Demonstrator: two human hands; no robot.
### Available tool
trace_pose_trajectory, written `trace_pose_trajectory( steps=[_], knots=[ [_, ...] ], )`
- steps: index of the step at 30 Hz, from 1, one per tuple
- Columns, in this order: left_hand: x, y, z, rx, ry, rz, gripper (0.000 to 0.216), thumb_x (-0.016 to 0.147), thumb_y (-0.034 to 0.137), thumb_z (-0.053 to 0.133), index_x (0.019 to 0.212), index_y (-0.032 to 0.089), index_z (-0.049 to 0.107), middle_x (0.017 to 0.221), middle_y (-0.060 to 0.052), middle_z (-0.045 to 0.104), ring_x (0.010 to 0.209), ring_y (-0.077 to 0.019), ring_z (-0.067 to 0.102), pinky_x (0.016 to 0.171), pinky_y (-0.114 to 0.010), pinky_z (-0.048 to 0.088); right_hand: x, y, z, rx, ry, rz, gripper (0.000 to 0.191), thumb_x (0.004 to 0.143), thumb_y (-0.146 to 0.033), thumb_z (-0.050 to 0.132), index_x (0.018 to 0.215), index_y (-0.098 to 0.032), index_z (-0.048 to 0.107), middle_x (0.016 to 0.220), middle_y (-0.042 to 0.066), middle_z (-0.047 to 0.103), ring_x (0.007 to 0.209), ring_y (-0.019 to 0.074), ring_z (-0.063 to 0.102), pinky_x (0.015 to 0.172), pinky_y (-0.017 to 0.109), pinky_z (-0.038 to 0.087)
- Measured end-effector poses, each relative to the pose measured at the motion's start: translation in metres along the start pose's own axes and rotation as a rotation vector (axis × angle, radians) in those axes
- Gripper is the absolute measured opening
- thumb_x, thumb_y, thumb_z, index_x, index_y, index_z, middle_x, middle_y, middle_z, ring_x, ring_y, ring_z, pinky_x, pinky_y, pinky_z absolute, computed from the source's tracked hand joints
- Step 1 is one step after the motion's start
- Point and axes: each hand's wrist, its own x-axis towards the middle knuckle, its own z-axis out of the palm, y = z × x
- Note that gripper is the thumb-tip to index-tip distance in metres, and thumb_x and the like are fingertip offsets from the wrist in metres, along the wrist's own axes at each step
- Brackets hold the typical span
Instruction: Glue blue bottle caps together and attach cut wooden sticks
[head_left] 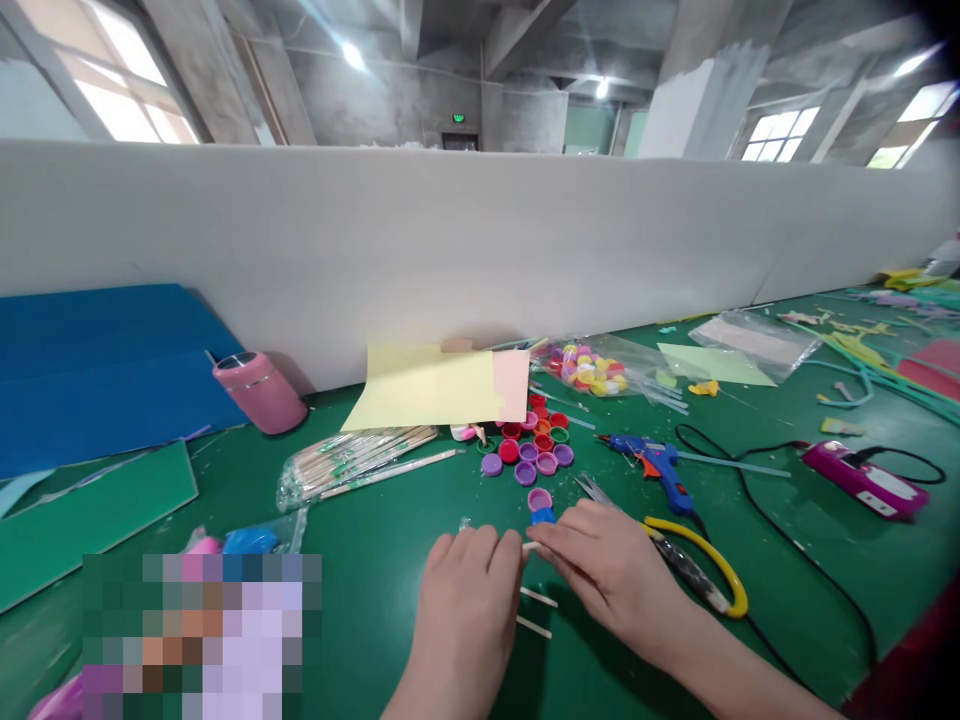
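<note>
Pink bottle (259,392): far to the left of the blue cap (542,516) and farther back, lying tipped on the green table (375,560).
Bag of long sticks (352,460): left of the blue cap, a bit farther back.
Left hand (465,600): just left of the blue cap and closer to the person, palm down, fingers bent. Its fingertips touch the small stick (530,546). I cannot tell if it grips it.
Small stick: just in front of the blue cap, between the two hands.
Two loose sticks (537,612): in front of the blue cap, flat on the table, under the gap between the hands.
Right hand (607,570): just right of the blue cap, fingertips pinching the small stick.
Glue gun (656,462): right of the blue cap, farther back.
Yellow-handled cutters (697,560): right of the blue cap, just beside the right hand.
</note>
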Motion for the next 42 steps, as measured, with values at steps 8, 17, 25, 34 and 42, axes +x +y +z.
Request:
trace_pose_trajectory(
  steps=[8,17,25,34,42],
  knots=[
    [-0.003,-0.001,0.006,0.049,-0.018,0.001,0.019,0.084,0.015,0.038,0.078,0.019,0.056,0.063,-0.003,0.056,0.055,-0.0186,0.049,0.053,-0.03,0.027,0.0,0.006,0.009,-0.042,0.006,-0.05,0.025,0.09,-0.026,0.034,0.079,-0.019,0.055,0.063,0.002,0.052,0.061,0.016,0.041,0.055,0.027,0.027],
    [-0.003,-0.002,0.011,0.053,-0.022,-0.002,0.021,0.085,0.014,0.036,0.075,0.02,0.053,0.059,-0.001,0.055,0.052,-0.0176,0.049,0.053,-0.031,0.028,0.003,0.009,0.018,0.019,0.019,-0.026,0.026,0.09,-0.026,0.033,0.077,-0.019,0.054,0.063,0.002,0.053,0.06,0.0155,0.041,0.056,0.026,0.027],
    [-0.003,-0.003,0.009,0.019,-0.054,-0.004,0.023,0.085,0.013,0.033,0.075,0.019,0.053,0.06,-0.002,0.055,0.053,-0.0175,0.049,0.053,-0.03,0.028,0.0,0.009,0.022,0.045,-0.003,0.015,0.027,0.091,-0.028,0.031,0.076,-0.02,0.052,0.064,0.002,0.054,0.061,0.0151,0.041,0.057,0.026,0.028],
    [-0.004,0.0,0.008,-0.025,-0.09,-0.05,0.024,0.084,0.012,0.035,0.071,0.019,0.054,0.061,-0.003,0.056,0.053,-0.0176,0.05,0.053,-0.03,0.028,0.0,0.008,0.025,0.08,0.015,0.015,0.027,0.091,-0.028,0.032,0.081,-0.02,0.056,0.066,0.002,0.057,0.062,0.0158,0.044,0.058,0.026,0.029],
    [-0.017,0.006,-0.002,0.031,-0.183,-0.179,0.021,0.081,0.008,0.038,0.076,0.02,0.055,0.064,-0.002,0.057,0.055,-0.019,0.049,0.055,-0.03,0.03,0.001,0.003,0.033,0.169,0.02,-0.035,0.029,0.09,-0.028,0.032,0.076,-0.019,0.056,0.063,0.002,0.054,0.061,0.0157,0.045,0.057,0.025,0.031]
  ],
)
